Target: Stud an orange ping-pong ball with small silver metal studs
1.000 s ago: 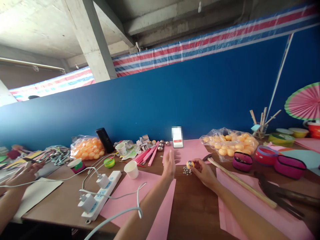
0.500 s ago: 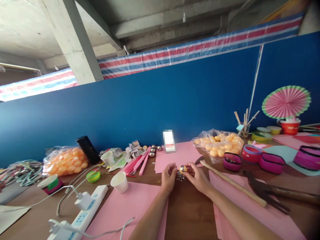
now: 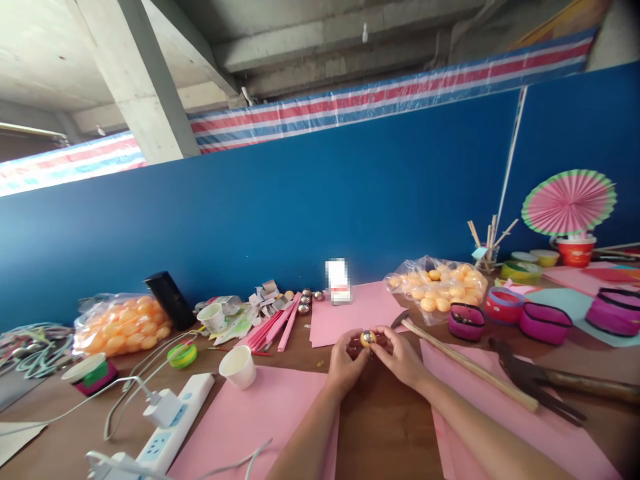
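A small orange plastic ball [image 3: 369, 339], partly covered in shiny silver pieces, is held low over the brown table between my two hands. My right hand [image 3: 401, 357] grips it from the right, thumb in front and fingers behind. From the left, my left hand [image 3: 346, 363] has its fingers curled round the ball's other side, with the thumb close to its lower edge. The small silver bits on the table under the ball are mostly hidden by my fingers. Several silver-covered balls [image 3: 304, 308] lie farther back, beside pink paper strips [image 3: 273, 327].
Pink sheets [image 3: 270, 400] lie left and right of my forearms. A paper cup [image 3: 238, 367] and a power strip [image 3: 175, 420] stand left. At right lie a wooden-handled hammer [image 3: 575, 381] and another long wooden-handled tool [image 3: 475, 367]. Bagged orange balls [image 3: 453, 287] sit behind.
My left hand has moved right and come up against the ball. The ball has turned, showing more silver on top, and my hands now cover the silver bits.
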`<state>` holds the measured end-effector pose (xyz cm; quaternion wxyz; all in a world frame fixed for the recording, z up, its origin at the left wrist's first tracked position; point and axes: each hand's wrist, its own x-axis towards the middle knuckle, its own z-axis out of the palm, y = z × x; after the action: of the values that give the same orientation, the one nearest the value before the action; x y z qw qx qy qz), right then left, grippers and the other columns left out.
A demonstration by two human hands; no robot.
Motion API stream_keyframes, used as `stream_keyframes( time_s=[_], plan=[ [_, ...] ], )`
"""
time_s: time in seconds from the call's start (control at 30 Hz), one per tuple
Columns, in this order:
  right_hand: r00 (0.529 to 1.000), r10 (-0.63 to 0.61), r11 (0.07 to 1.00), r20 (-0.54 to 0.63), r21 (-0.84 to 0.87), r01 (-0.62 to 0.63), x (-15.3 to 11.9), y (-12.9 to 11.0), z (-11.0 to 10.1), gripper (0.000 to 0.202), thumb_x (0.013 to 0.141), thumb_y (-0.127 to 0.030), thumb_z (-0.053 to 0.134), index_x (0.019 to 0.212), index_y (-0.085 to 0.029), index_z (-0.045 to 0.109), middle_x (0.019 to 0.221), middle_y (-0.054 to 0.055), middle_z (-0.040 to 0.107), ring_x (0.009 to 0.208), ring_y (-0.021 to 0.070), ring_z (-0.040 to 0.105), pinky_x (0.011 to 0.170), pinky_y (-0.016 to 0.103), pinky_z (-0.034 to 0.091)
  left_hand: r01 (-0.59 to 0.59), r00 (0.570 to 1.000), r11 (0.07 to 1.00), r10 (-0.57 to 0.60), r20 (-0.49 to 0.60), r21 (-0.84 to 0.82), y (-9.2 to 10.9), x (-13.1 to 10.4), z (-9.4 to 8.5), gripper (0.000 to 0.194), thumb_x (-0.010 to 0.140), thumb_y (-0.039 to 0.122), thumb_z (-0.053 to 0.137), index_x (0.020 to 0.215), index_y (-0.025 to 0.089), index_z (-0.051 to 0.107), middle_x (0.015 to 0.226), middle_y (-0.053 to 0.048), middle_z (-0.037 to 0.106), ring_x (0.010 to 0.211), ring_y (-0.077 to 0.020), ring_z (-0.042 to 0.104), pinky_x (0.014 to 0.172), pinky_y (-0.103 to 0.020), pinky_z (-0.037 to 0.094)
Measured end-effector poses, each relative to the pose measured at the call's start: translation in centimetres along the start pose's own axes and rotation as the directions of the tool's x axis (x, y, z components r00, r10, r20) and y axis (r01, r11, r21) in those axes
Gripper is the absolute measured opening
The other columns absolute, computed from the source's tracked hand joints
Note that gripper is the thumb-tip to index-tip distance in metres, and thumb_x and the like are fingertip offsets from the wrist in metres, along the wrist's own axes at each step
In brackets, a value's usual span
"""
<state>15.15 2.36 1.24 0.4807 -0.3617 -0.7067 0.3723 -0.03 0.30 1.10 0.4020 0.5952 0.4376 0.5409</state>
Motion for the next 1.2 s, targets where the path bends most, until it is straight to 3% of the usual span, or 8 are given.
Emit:
stream_keyframes(
  time_s=[0.27, 0.47, 0.57, 0.7, 0.83, 1.0, 1.2],
  plan=[
    [0.999, 0.029, 0.999, 0.036, 0.019, -0.03, 0.1, -0.3, 0.0, 0.028, 0.079, -0.033, 0.048, 0.104, -0.021, 0.05, 0.103, 0.007, 0.06, 0.089, 0.02, 0.06, 0.075, 0.031, 0.051, 0.031, 0.999, 0.997, -0.03, 0.011, -0.075, 0.3, 0.2, -0.2, 0.039, 0.07, 0.033, 0.06, 0.103, 0.014, 0.053, 0.092, -0.01, 0.063, 0.078, -0.0178, 0.061, 0.067, -0.027, 0.05],
    [0.999, 0.006, 1.0, 0.051, 0.028, -0.008, 0.1, -0.5, 0.2, 0.025, 0.079, -0.03, 0.049, 0.103, -0.02, 0.05, 0.103, 0.007, 0.06, 0.084, 0.0172, 0.06, 0.072, 0.028, 0.05, 0.016, 0.999, 0.999, -0.017, -0.028, -0.037, 0.1, 0.3, -0.2, 0.035, 0.068, 0.033, 0.062, 0.097, 0.014, 0.055, 0.087, -0.007, 0.064, 0.077, -0.0165, 0.061, 0.068, -0.027, 0.05],
    [1.0, -0.023, 0.995, 0.015, -0.098, 0.024, 0.2, 0.0, -0.1, 0.022, 0.08, -0.028, 0.047, 0.101, -0.02, 0.051, 0.102, 0.007, 0.059, 0.084, 0.0169, 0.06, 0.074, 0.029, 0.049, 0.01, 0.998, 0.998, -0.014, -0.069, -0.057, 0.2, 0.3, -0.3, 0.035, 0.069, 0.035, 0.061, 0.097, 0.015, 0.056, 0.087, -0.007, 0.064, 0.076, -0.0162, 0.061, 0.068, -0.027, 0.049],
    [0.994, -0.091, 0.929, -0.06, -0.365, 0.063, 0.3, 1.3, -0.7, 0.02, 0.08, -0.024, 0.044, 0.097, -0.019, 0.053, 0.095, 0.006, 0.061, 0.082, 0.0173, 0.059, 0.075, 0.031, 0.047, 0.021, 0.978, 0.992, -0.047, -0.205, -0.126, 0.1, 0.6, -0.8, 0.037, 0.068, 0.036, 0.062, 0.098, 0.015, 0.056, 0.092, -0.007, 0.063, 0.08, -0.0159, 0.061, 0.071, -0.027, 0.048],
    [0.992, -0.129, 0.83, 0.001, -0.548, 0.108, 0.2, 1.8, -0.9, 0.02, 0.078, -0.018, 0.042, 0.092, -0.019, 0.056, 0.092, 0.005, 0.061, 0.084, 0.018, 0.056, 0.077, 0.032, 0.043, 0.033, 0.962, 0.969, -0.097, -0.255, -0.244, -0.1, 0.8, -1.4, 0.037, 0.067, 0.035, 0.064, 0.097, 0.015, 0.056, 0.095, -0.007, 0.062, 0.082, -0.0152, 0.06, 0.075, -0.027, 0.047],
    [0.988, -0.148, 0.74, 0.039, -0.659, 0.137, -0.2, 1.2, -0.6, 0.021, 0.077, -0.014, 0.042, 0.089, -0.018, 0.058, 0.088, 0.005, 0.06, 0.086, 0.0191, 0.053, 0.079, 0.032, 0.039, 0.021, 0.965, 0.962, -0.091, -0.248, -0.272, -0.5, 0.8, -1.3, 0.039, 0.069, 0.037, 0.061, 0.101, 0.015, 0.055, 0.099, -0.009, 0.061, 0.088, -0.0172, 0.059, 0.076, -0.03, 0.048],
    [0.993, -0.108, 0.724, 0.047, -0.681, 0.111, -0.6, 0.8, -0.8, 0.017, 0.074, -0.015, 0.047, 0.086, -0.018, 0.058, 0.086, 0.005, 0.06, 0.085, 0.0194, 0.052, 0.076, 0.03, 0.039, 0.038, 0.961, 0.96, -0.11, -0.253, -0.276, -1.2, 0.9, -1.3, 0.047, 0.069, 0.041, 0.06, 0.109, 0.015, 0.053, 0.102, -0.011, 0.059, 0.082, -0.0177, 0.061, 0.074, -0.033, 0.05]
  ],
)
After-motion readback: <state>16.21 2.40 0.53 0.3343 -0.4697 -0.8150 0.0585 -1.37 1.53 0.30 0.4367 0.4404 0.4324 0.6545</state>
